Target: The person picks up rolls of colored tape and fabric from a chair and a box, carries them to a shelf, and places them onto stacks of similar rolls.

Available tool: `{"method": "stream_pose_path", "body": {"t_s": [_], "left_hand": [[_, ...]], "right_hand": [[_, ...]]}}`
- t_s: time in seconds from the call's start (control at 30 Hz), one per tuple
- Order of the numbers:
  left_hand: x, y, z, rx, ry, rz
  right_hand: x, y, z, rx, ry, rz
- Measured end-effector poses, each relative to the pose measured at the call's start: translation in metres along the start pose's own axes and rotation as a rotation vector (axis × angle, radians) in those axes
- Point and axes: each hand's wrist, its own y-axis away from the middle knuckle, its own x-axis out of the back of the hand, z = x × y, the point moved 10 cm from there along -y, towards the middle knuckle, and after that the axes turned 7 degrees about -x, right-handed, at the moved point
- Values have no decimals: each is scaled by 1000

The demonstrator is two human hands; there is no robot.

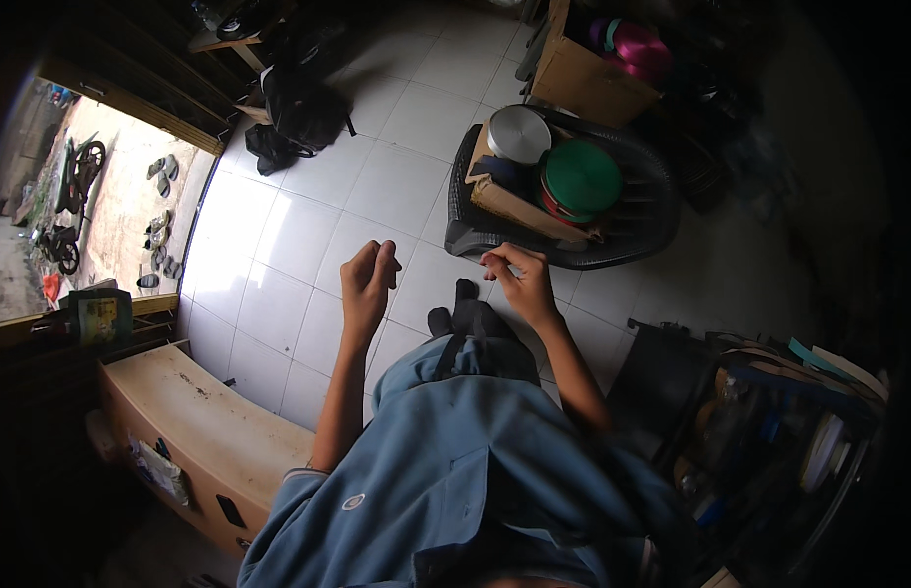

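Observation:
Above the tiled floor I hold both hands out in front of me, a short way apart. My left hand (pixel 370 276) is closed, its fingers curled in. My right hand (pixel 524 279) is bent into a pinch, thumb against the fingers. Whatever either hand holds, if anything, is too small or hidden to see. Just beyond the right hand stands a black plastic chair (pixel 475 238) bearing an open cardboard box (pixel 519 209). A silvery white round roll or tin (pixel 519 134) and a green round roll (pixel 583 176), with red beneath it, sit in the box.
Another cardboard box (pixel 578 78) with a pink roll (pixel 640 49) stands behind the chair. A black bag (pixel 303 113) lies on the floor. At left are a wooden cabinet (pixel 210 397) and a doorway with sandals (pixel 161 230) outside. A cluttered rack (pixel 769 421) stands at right.

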Motion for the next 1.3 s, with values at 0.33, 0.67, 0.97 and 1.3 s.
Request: {"method": "stream_pose_path", "body": {"t_s": [0.33, 0.67, 0.97, 1.3], "left_hand": [[3, -84, -2, -5, 70, -82], [8, -191, -11, 32, 170, -49], [37, -312, -44, 54, 217, -160], [54, -479, -37, 6, 239, -462]], "right_hand": [[-19, -100, 23, -22, -94, 19], [-40, -225, 29, 27, -20, -108], [-72, -321, 43, -107, -17, -63], [-93, -429, 49, -202, -122, 122]]}}
